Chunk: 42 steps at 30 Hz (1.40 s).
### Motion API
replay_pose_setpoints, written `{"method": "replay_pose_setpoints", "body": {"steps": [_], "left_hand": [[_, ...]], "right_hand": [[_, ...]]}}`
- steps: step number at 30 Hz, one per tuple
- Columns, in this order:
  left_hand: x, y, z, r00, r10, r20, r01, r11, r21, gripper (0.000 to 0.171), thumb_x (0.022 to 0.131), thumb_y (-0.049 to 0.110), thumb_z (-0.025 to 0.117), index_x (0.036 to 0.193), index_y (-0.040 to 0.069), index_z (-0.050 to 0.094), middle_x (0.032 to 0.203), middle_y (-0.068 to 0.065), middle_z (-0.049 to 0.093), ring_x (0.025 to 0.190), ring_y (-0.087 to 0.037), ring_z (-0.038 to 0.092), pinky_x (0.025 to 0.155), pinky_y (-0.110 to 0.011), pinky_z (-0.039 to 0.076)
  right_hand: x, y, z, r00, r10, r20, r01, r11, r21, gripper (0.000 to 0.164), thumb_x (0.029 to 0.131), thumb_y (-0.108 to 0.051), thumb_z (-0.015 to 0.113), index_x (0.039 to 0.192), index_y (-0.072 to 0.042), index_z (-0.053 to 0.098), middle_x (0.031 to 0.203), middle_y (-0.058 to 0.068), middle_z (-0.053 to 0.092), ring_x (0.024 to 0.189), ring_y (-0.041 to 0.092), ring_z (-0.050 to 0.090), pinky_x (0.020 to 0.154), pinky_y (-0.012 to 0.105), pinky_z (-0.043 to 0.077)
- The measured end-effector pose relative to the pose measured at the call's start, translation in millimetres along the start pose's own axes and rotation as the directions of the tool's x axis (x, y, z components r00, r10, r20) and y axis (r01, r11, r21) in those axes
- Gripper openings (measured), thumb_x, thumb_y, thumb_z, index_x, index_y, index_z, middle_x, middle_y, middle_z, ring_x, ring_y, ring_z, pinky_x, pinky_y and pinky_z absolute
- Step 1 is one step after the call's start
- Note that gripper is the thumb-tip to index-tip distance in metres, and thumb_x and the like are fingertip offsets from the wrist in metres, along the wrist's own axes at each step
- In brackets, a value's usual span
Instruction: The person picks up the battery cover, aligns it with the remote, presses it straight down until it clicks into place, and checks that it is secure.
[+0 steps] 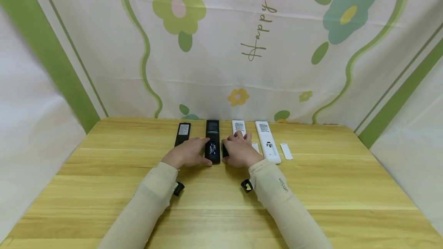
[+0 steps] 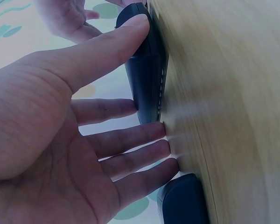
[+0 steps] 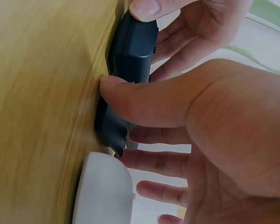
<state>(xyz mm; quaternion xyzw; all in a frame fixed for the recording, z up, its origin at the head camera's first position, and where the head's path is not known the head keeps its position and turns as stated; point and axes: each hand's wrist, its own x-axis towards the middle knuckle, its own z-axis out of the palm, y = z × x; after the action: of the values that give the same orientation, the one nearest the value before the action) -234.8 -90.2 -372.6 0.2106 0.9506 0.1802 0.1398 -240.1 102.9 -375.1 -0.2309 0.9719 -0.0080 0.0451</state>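
A black remote control (image 1: 212, 137) lies back up on the table, its battery compartment uncovered with blue batteries (image 1: 212, 149) inside. My left hand (image 1: 190, 152) grips this remote, thumb on its near end and index fingertip at its left side, as the left wrist view shows. Just to its right, my right hand (image 1: 240, 151) pinches a black battery cover (image 3: 111, 125) between thumb and fingers, close over the tabletop. The cover is mostly hidden behind the hand in the head view.
Another black remote (image 1: 183, 130) lies left, partly behind my left hand. Toward the right are a white remote (image 1: 238, 125), a white cover (image 1: 255, 146), a second white remote (image 1: 266, 141) with its compartment uncovered, and another white cover (image 1: 286, 151). A printed curtain (image 1: 214, 68) hangs behind the table.
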Motion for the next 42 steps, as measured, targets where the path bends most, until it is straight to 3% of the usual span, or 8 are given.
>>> {"method": "replay_pose_setpoints", "body": {"steps": [4,11,28,36,42], "left_hand": [[-0.4,0.1,-0.5,1.0,0.001,-0.001,-0.001,1.0,-0.002,0.084,0.08,0.041,0.072,0.145,0.006,0.032,0.141,-0.015,0.043,0.128,-0.03,0.04,0.104,-0.045,0.034],[-0.4,-0.8,0.7,1.0,-0.006,0.0,0.006,1.0,0.0,0.084,0.08,0.042,0.072,0.145,0.006,0.032,0.141,-0.015,0.042,0.129,-0.03,0.04,0.104,-0.045,0.034],[-2.4,-0.2,0.0,1.0,-0.014,-0.004,0.014,1.0,-0.007,0.083,0.08,0.042,0.072,0.145,0.007,0.033,0.142,-0.015,0.041,0.129,-0.031,0.039,0.104,-0.047,0.033],[-4.2,1.4,-1.5,1.0,-0.029,0.002,0.029,0.999,-0.018,0.083,0.08,0.042,0.072,0.146,0.009,0.033,0.142,-0.015,0.042,0.129,-0.031,0.04,0.104,-0.048,0.034],[-4.2,0.8,-0.5,0.999,-0.032,0.003,0.032,0.999,-0.023,0.083,0.08,0.042,0.072,0.146,0.009,0.033,0.142,-0.015,0.041,0.129,-0.031,0.039,0.104,-0.049,0.033]], "right_hand": [[-0.8,-0.8,-0.4,1.0,0.004,-0.008,-0.004,1.0,0.025,0.053,0.08,-0.037,0.074,0.125,-0.013,0.059,0.122,0.004,0.056,0.119,0.03,0.038,0.088,0.049,0.025],[-1.3,-1.0,0.0,0.999,0.011,-0.051,-0.009,0.999,0.044,0.058,0.075,-0.035,0.078,0.126,-0.013,0.06,0.117,0.004,0.057,0.113,0.027,0.041,0.085,0.047,0.025],[-0.1,3.8,0.5,0.985,0.038,-0.17,-0.025,0.997,0.079,0.062,0.063,-0.044,0.085,0.117,-0.02,0.063,0.104,0.0,0.058,0.097,0.021,0.045,0.08,0.04,0.024],[0.8,3.7,-2.7,0.969,0.03,-0.244,-0.001,0.993,0.118,0.043,0.07,-0.033,0.083,0.108,-0.021,0.068,0.1,-0.003,0.063,0.09,0.019,0.048,0.078,0.041,0.024],[1.2,4.6,-5.1,0.96,0.007,-0.278,0.034,0.989,0.143,0.028,0.075,-0.023,0.08,0.102,-0.021,0.07,0.087,-0.007,0.064,0.082,0.016,0.048,0.076,0.04,0.025]]}}
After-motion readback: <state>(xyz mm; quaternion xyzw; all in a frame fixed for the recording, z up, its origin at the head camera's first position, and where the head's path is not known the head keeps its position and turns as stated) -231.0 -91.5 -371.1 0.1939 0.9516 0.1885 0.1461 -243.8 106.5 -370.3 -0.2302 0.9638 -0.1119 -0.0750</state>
